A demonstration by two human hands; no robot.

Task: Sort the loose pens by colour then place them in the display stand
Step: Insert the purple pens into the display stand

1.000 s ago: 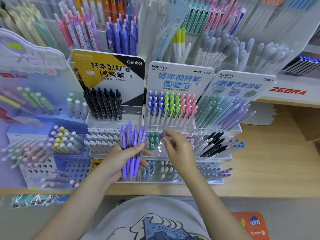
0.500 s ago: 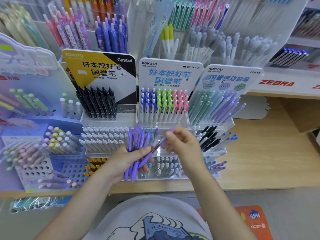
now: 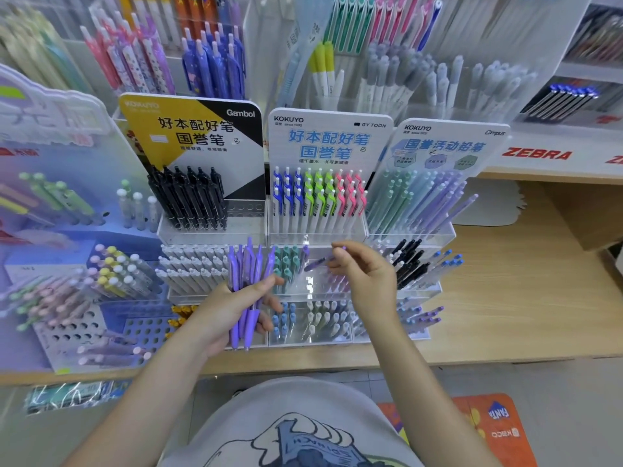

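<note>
Left hand (image 3: 229,308) grips a bunch of purple pens (image 3: 247,291), upright, clips up, in front of the clear display stand (image 3: 317,291) on the wooden desk (image 3: 505,298). Right hand (image 3: 367,281) pinches a single purple pen (image 3: 320,262), tilted, over the stand's middle tier beside teal pens (image 3: 286,264). Black pens (image 3: 188,197) and white pens with coloured clips (image 3: 317,197) fill the top row.
</note>
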